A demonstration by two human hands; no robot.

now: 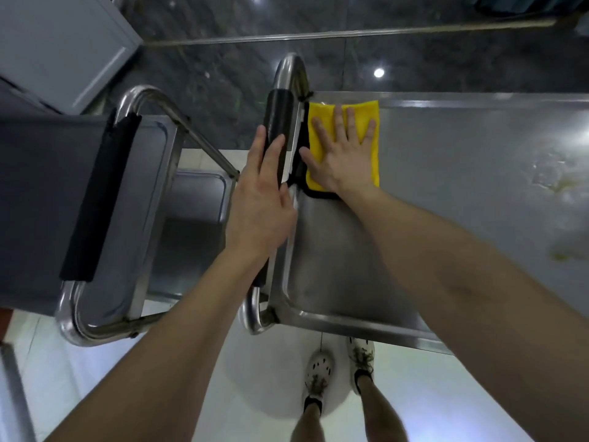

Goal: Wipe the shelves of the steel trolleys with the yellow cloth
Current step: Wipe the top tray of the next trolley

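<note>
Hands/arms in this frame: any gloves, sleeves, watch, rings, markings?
None visible. Left hand and right hand are bare, with no gloves, rings, watch or wristbands. The forearms are bare to the frame edge, with no sleeve in view. No tattoos or markings can be made out.

Commercial service space: steel trolleys [446, 186].

I'm seeing a pale cabinet [63, 49] sitting top left, a metal strip [350, 35] running across dark glossy flooring [223, 59], a light spot [379, 72] reflecting in it, and two white shoes [319, 371] standing on pale tiles [446, 393].
</note>
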